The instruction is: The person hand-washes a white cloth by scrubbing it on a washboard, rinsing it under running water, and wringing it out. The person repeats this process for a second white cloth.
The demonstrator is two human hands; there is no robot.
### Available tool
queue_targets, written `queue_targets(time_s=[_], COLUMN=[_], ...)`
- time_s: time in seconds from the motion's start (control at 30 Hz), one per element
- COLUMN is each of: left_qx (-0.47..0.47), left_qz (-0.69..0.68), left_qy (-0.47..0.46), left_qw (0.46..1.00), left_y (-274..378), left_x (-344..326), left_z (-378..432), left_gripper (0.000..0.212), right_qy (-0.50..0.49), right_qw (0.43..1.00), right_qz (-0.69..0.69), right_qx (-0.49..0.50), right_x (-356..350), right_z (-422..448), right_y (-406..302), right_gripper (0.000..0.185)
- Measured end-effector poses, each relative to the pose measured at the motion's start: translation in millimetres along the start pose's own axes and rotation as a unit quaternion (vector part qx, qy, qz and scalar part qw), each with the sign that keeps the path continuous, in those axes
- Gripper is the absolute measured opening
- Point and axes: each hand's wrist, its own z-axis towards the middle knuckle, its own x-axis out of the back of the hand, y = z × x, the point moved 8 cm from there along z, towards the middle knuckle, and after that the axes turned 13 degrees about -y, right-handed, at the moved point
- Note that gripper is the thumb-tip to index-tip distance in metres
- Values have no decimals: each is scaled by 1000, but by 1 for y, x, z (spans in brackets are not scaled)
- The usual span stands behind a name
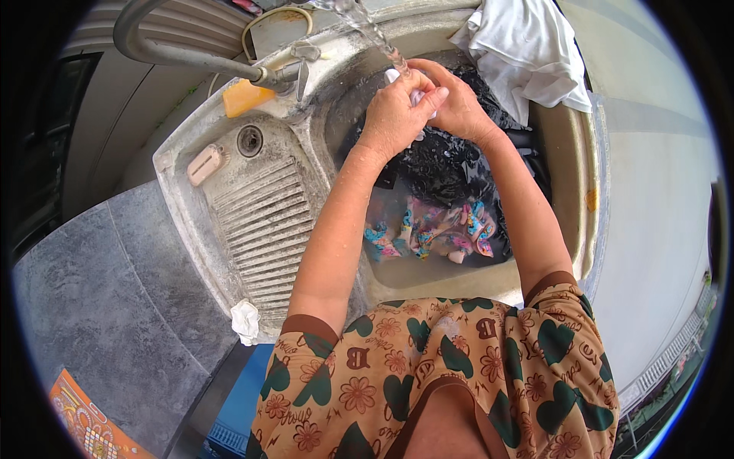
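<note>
Both hands meet under a stream of water [367, 26] in the upper part of the laundry sink's basin. My left hand [401, 109] grips a small white cloth [417, 98], bunched between the fingers. Curled around the same cloth from the other side is my right hand [456, 103]. Below them, black garments [441, 166] lie soaking in cloudy water. Nearer to me in the basin floats a colourful patterned garment [430, 229], partly under water. Most of the white cloth is hidden by the fingers.
A ribbed washboard [266, 224] adjoins the basin, with a scrub brush [207, 164] beside the drain [250, 140]. An orange soap bar [246, 97] sits near the tap [301, 69]. White fabric [524, 51] drapes over the far right rim; a crumpled white cloth [245, 321] rests at the near-left corner.
</note>
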Motion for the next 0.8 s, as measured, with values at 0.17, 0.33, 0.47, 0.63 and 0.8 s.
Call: queue_targets(time_s=[0.17,0.33,0.47,0.63,0.8], left_qx=[-37,-74,-98,-159,-6], left_qz=[52,218,341,395,345], left_qy=[206,358,237,273,303], left_qw=[976,905,904,863,888], left_y=[-30,-34,-22,-25,-20], left_x=[22,100,127,136,146], left_z=[-59,-111,-82,-65,-42], left_gripper=[24,45,58,50,31], right_qy=[7,61,21,-1,-16], right_qw=[988,980,974,969,975], right_qz=[-104,-122,-94,-69,-22], right_qx=[-111,-143,-206,-236,-220], right_x=[-7,-27,-41,-32,-30], right_z=[3,-2,4,5,0], right_y=[40,57,65,71,69], right_gripper=[44,40,40,49,54])
